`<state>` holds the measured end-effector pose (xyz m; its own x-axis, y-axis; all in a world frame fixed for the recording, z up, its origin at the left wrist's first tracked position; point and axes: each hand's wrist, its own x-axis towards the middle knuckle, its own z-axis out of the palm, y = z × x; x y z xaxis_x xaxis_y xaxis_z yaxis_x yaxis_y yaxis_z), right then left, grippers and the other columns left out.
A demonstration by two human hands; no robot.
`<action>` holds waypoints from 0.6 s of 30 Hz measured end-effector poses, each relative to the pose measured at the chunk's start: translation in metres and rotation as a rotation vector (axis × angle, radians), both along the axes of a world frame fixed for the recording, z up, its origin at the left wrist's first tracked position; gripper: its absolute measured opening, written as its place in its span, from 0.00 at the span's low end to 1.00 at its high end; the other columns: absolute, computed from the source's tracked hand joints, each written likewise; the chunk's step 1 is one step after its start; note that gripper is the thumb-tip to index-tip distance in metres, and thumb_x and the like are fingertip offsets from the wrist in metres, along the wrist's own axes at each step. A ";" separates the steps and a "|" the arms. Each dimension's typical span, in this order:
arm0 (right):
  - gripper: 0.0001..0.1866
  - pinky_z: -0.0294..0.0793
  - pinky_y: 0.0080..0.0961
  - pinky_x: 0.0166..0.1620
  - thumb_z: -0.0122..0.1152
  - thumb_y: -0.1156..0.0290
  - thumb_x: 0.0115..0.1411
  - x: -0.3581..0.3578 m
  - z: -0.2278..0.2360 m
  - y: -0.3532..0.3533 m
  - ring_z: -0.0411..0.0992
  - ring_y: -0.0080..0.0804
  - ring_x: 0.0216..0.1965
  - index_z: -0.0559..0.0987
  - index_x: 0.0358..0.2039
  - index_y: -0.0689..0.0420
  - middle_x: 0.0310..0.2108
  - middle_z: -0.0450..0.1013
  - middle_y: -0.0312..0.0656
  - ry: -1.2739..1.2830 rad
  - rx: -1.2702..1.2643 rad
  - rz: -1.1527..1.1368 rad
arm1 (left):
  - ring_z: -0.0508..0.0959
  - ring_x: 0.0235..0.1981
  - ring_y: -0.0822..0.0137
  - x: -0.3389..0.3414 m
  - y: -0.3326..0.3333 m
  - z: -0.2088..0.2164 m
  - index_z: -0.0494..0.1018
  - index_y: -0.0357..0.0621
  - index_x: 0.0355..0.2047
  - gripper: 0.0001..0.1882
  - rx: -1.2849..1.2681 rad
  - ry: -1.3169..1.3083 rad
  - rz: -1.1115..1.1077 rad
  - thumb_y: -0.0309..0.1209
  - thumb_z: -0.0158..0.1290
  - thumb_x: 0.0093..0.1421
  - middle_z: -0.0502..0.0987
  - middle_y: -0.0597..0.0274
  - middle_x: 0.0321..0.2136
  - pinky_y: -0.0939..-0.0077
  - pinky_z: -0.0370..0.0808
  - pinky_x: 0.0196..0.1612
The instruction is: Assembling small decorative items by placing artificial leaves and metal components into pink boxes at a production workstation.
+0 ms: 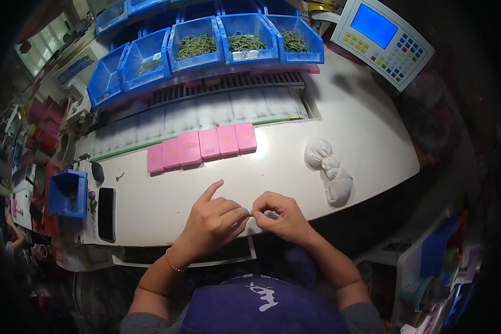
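Note:
Near the front edge of the white table, my left hand (214,220) and my right hand (281,216) meet fingertip to fingertip. A small dark thin piece (250,215) shows between them, too small to name, and both hands pinch it. One finger of the left hand points up and away, while the rest are curled. The right thumb and forefinger form a ring. Just beyond the hands lies a row of several pink blocks (210,143), some with small yellowish marks or bits on top.
Blue bins (195,53) at the back hold many small green pieces. To the right lies a knotted white cloth bundle (329,170); behind it is a keypad device (381,39) with a blue screen. A black phone (107,214) and a blue bin (68,193) are at left.

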<state>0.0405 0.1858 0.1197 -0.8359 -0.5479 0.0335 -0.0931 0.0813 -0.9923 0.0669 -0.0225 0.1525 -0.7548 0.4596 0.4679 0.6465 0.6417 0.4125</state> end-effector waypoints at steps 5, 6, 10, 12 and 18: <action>0.05 0.72 0.18 0.35 0.59 0.74 0.60 0.007 -0.013 -0.003 0.71 0.17 0.31 0.77 0.33 0.63 0.29 0.74 0.36 -0.274 -0.064 -0.093 | 0.80 0.28 0.68 -0.002 -0.001 -0.004 0.78 0.47 0.27 0.07 0.098 -0.078 0.021 0.24 0.64 0.47 0.80 0.68 0.27 0.49 0.70 0.59; 0.05 0.72 0.18 0.35 0.59 0.74 0.60 0.010 -0.014 -0.003 0.71 0.17 0.31 0.77 0.33 0.63 0.29 0.74 0.36 -0.273 -0.065 -0.088 | 0.81 0.29 0.67 -0.003 -0.002 -0.004 0.78 0.47 0.27 0.07 0.139 -0.115 0.030 0.24 0.64 0.48 0.81 0.68 0.28 0.49 0.70 0.59; 0.04 0.73 0.19 0.36 0.58 0.74 0.62 0.036 -0.008 0.000 0.73 0.17 0.31 0.77 0.34 0.62 0.28 0.74 0.36 -0.102 0.023 -0.093 | 0.82 0.31 0.67 -0.002 -0.010 -0.007 0.78 0.45 0.28 0.06 0.296 -0.237 0.082 0.23 0.63 0.49 0.82 0.66 0.30 0.50 0.69 0.60; 0.05 0.76 0.26 0.38 0.61 0.74 0.59 0.054 -0.011 -0.004 0.77 0.34 0.31 0.79 0.36 0.61 0.31 0.76 0.43 0.102 0.115 0.050 | 0.83 0.31 0.66 -0.002 -0.007 -0.007 0.79 0.44 0.29 0.05 0.368 -0.267 0.114 0.23 0.63 0.51 0.83 0.65 0.29 0.50 0.69 0.60; 0.12 0.75 0.39 0.22 0.61 0.67 0.55 0.078 -0.075 -0.028 0.76 0.44 0.19 0.76 0.39 0.54 0.20 0.76 0.43 0.604 0.490 0.218 | 0.83 0.29 0.63 0.005 -0.001 -0.021 0.80 0.41 0.29 0.03 0.525 -0.351 0.216 0.25 0.63 0.53 0.83 0.60 0.27 0.59 0.75 0.54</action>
